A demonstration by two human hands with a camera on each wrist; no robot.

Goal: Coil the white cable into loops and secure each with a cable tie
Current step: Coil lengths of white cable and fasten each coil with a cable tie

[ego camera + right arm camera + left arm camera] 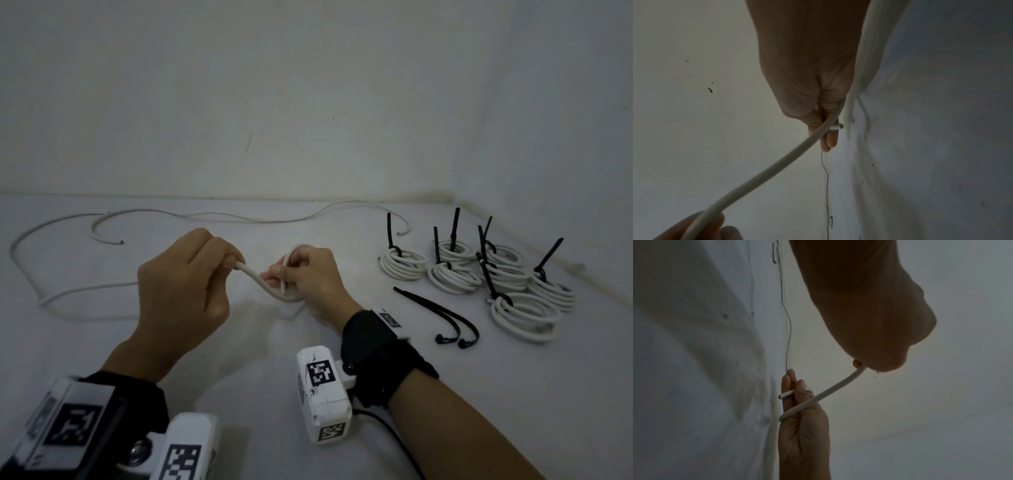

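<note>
A white cable (259,281) spans between my two hands above the table. My left hand (230,263) pinches it with curled fingers, and the slack trails off left over the table (85,288). My right hand (287,274) holds a first small loop wound round its fingers, with the cut end (283,291) sticking out below. In the left wrist view the left hand (859,365) grips the cable (835,388) and the right hand's fingers (797,395) carry the loop. The right wrist view shows the right hand (828,129), the cable (777,165) and the left hand (701,227).
Several finished white coils (404,263) bound with black cable ties stand at the right, near the wall corner. Two loose black cable ties (442,317) lie just right of my right wrist. More cable (212,216) snakes along the table's back edge by the wall.
</note>
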